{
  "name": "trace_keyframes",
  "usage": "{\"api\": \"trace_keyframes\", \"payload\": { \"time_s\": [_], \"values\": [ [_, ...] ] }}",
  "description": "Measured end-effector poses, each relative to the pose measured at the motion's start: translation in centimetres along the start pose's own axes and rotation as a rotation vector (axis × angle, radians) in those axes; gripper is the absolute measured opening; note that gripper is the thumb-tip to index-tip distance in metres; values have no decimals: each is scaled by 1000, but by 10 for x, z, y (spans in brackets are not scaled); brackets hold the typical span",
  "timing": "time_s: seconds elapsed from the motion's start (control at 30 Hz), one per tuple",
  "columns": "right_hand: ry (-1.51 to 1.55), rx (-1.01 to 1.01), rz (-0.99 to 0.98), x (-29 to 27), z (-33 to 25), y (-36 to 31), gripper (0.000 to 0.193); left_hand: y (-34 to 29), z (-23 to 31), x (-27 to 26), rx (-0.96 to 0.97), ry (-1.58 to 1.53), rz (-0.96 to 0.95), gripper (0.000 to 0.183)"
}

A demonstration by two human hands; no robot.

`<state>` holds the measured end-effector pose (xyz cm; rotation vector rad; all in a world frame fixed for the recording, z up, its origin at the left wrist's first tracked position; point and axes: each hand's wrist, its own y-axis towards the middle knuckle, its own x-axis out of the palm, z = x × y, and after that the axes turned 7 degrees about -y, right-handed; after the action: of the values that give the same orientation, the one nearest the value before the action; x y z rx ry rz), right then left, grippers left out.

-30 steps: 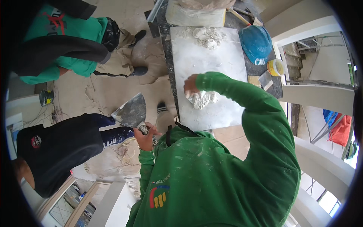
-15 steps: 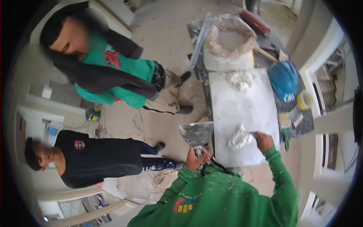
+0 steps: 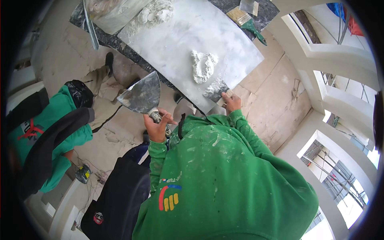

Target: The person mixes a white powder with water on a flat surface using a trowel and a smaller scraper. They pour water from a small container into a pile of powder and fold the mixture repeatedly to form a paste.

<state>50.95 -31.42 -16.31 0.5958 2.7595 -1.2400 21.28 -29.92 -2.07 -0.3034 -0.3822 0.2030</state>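
My left hand [image 3: 159, 127] is closed round the wrapped handle of a wide putty knife [image 3: 141, 95]. Its broad grey blade points up and away, beside the board's left edge. Between the fingers of my right hand [image 3: 233, 102] is a smaller dark scraper [image 3: 216, 94], its blade smeared with white plaster and low over the near edge of a pale board [image 3: 236, 56]. Just beyond that blade, a mound of wet plaster [image 3: 203, 66] sits on the board. Farther off, a larger plaster heap [image 3: 157, 13] lies toward the board's far left corner.
The board rests on a dark speckled table [image 3: 267, 11]. A brush with a green handle [image 3: 248, 25] lies at the far right, near a small flat blade [image 3: 249, 7]. Far left is a plaster bag [image 3: 116, 14]. Two people, in green [image 3: 60, 136] and black [image 3: 116, 196], stand to the left.
The view has turned and come closer to the board. My right hand's scraper has come toward the near edge, and more of its dark blade shows beside the mound. My left hand keeps the putty knife.
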Motion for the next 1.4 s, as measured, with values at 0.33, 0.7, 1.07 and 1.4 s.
{"api": "trace_keyframes", "payload": {
  "time_s": [0.33,0.7,1.07,1.4],
  "values": [
    [-631,-818,316,58,-195,21,24,-7,17,-70,75,-46,5,39],
    [-1533,-830,-26,73,-191,2,27,-18,4,-88,34,-135,-31,40],
    [319,9,198,47,-6,-6,30,-7,-1,-109,15,-97,-16,39],
    [-464,-648,515,73,-157,63,28,-5,20,-109,52,-70,-56,39]
  ]
}}
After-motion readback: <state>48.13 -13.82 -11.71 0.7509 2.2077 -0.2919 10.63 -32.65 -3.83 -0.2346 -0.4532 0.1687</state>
